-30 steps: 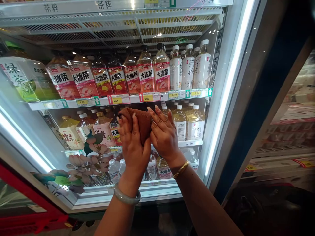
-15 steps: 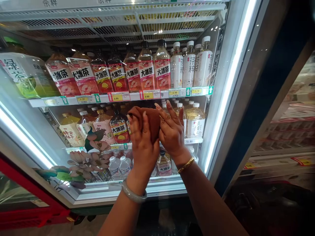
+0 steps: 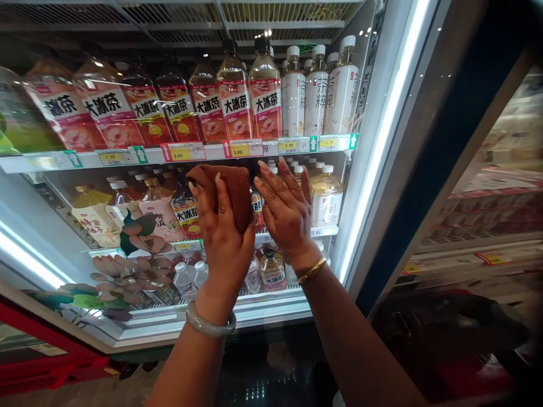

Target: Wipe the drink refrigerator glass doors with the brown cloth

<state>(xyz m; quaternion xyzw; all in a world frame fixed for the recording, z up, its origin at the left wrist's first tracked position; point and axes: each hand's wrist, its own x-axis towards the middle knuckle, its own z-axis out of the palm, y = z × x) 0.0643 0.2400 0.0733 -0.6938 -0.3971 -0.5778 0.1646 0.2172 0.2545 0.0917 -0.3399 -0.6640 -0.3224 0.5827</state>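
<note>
A brown cloth (image 3: 231, 189), folded into a thick pad, is held up in front of a lit drinks cooler, level with the gap just under its upper shelf rail. The left hand (image 3: 223, 237) grips the cloth from below and behind, fingers curled up over its front face, with the cloth's top edge rising above the fingertips. The right hand (image 3: 286, 212) is just beside it on the right, palm facing the cooler and fingers spread wide and straight, holding nothing; whether its thumb side touches the cloth's right edge cannot be told. A pale bangle (image 3: 211, 326) circles the left wrist and a gold bangle (image 3: 311, 271) the right.

Behind the hands, the upper shelf (image 3: 127, 155) carries a row of tall iced-tea bottles (image 3: 266, 93) with red labels, then white-labelled bottles (image 3: 339, 93) at the right end, above yellow price tags (image 3: 240, 150). The shelf below holds more bottles, among them one with a white cap (image 3: 326, 195) just right of the right hand. Small water bottles (image 3: 186, 277) stand on the lowest level. A bright light strip (image 3: 382, 147) runs down the cooler's right edge. A flower print (image 3: 127, 265) shows at the lower left.
</note>
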